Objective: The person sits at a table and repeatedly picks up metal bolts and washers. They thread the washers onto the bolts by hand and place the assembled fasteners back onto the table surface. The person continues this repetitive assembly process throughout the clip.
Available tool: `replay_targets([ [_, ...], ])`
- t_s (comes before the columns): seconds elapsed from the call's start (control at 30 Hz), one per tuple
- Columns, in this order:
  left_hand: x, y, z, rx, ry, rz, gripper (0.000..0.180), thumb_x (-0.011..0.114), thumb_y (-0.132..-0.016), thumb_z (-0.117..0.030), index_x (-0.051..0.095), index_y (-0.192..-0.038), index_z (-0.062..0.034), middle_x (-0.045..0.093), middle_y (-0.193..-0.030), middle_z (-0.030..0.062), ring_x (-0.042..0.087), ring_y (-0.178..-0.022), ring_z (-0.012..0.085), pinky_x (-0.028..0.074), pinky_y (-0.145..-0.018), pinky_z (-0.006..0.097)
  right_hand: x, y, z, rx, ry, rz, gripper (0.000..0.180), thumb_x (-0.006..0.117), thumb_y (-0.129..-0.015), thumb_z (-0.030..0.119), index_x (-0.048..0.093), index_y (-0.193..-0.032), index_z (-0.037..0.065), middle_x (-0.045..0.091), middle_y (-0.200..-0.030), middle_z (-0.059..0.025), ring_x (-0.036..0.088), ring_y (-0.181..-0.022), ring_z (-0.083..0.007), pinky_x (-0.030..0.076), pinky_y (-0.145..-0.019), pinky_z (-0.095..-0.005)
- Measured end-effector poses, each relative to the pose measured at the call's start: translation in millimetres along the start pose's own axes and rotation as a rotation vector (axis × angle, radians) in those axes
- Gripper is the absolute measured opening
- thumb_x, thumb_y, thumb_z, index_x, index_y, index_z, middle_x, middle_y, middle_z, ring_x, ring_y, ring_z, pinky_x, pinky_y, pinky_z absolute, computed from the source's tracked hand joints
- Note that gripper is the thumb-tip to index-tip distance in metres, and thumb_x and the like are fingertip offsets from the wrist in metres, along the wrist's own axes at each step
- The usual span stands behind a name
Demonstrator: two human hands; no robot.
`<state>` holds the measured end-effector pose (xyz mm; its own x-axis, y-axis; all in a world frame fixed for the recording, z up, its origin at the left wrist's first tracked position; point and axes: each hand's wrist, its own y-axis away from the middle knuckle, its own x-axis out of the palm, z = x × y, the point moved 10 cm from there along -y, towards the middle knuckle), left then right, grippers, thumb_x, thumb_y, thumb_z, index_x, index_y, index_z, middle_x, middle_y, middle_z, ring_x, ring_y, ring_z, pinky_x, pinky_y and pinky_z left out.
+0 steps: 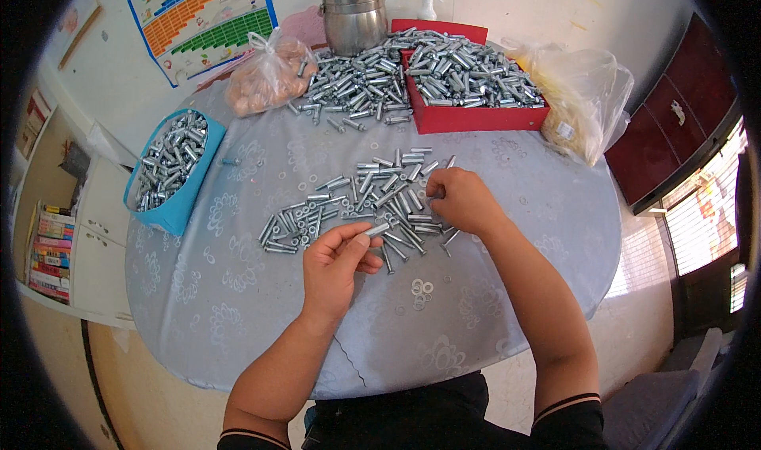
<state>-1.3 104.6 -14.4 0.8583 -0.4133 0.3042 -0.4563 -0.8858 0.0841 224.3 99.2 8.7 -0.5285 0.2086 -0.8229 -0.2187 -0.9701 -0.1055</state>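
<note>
My left hand (337, 261) pinches one short silver metal bolt (376, 230) by its end, held just above the table. My right hand (461, 199) rests with curled fingers on the right side of a loose spread of the same bolts (361, 196) in the middle of the round table (238, 291); whether it grips one I cannot tell. A few small washers (422, 290) lie near the front, between my forearms.
A red box (476, 119) heaped with bolts stands at the back, with a loose pile (357, 81) left of it. A blue tub (174, 169) of bolts sits at the left edge. Two plastic bags (583, 93) (269, 74) and a steel pot (353, 14) stand behind.
</note>
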Motion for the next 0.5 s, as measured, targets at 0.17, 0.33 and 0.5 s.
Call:
replay_targets([
  [0.17, 0.6, 0.9, -0.6, -0.002, -0.002, -0.001, 0.023, 0.057, -0.093, -0.01, 0.063, -0.112, 0.001, 0.069, -0.094, 0.0127, 0.066, -0.068, 0.0147, 0.056, -0.06, 0.027, 6.4, -5.0, -8.2, 0.06, -0.096, 0.026, 0.017, 0.067, -0.068, 0.006, 0.069, -0.085, 0.004, 0.068, -0.077, -0.0127, 0.065, -0.073, -0.0269, 0.052, -0.069, -0.0363],
  [0.33, 1.5, 1.8, 0.0, -0.012, -0.01, 0.002, 0.023, 0.057, -0.093, -0.01, 0.063, -0.113, 0.0008, 0.069, -0.094, 0.0123, 0.065, -0.068, 0.0143, 0.055, -0.06, 0.027, 4.7, -11.5, 0.0, 0.013, -0.096, 0.051, 0.019, 0.067, -0.068, 0.006, 0.07, -0.087, 0.003, 0.068, -0.076, -0.0123, 0.065, -0.07, -0.0253, 0.052, -0.069, -0.035],
  [0.5, 1.4, 1.1, -2.6, -0.005, -0.033, -0.008, 0.023, 0.056, -0.093, -0.011, 0.063, -0.112, 0.0006, 0.069, -0.093, 0.0116, 0.064, -0.068, 0.0138, 0.055, -0.06, 0.027, 13.3, -8.5, 11.5, -0.119, 0.125, 0.011, 0.023, 0.065, -0.068, 0.007, 0.071, -0.09, 0.005, 0.068, -0.078, -0.0137, 0.066, -0.073, -0.028, 0.052, -0.07, -0.0359],
])
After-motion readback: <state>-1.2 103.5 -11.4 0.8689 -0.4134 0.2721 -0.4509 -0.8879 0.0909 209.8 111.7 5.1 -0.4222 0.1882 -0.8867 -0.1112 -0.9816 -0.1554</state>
